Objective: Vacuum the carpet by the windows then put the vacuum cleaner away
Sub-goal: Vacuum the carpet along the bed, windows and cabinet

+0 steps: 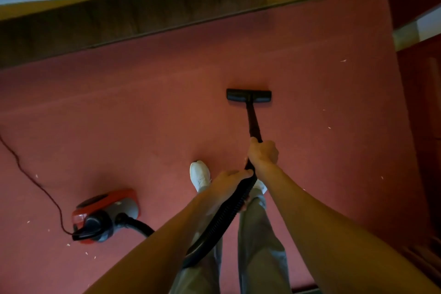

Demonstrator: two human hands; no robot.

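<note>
While the right hand (262, 153) grips the wand (253, 122) and the left hand (229, 180) wraps the hose (224, 217), the floor head (248, 96) sits flat on the carpet (143, 114), canister (105, 215) near left.

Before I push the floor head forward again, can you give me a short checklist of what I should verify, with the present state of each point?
1. Right hand grips the wand: ok.
2. Left hand grips the hose: ok.
3. Floor head lies flat on the carpet: ok.
4. Path ahead of the head, up to the bed frame, is free: ok.
5. Power cord lies away from the head, on the left: ok.
6. White specks remain on the right: not ok.
</note>
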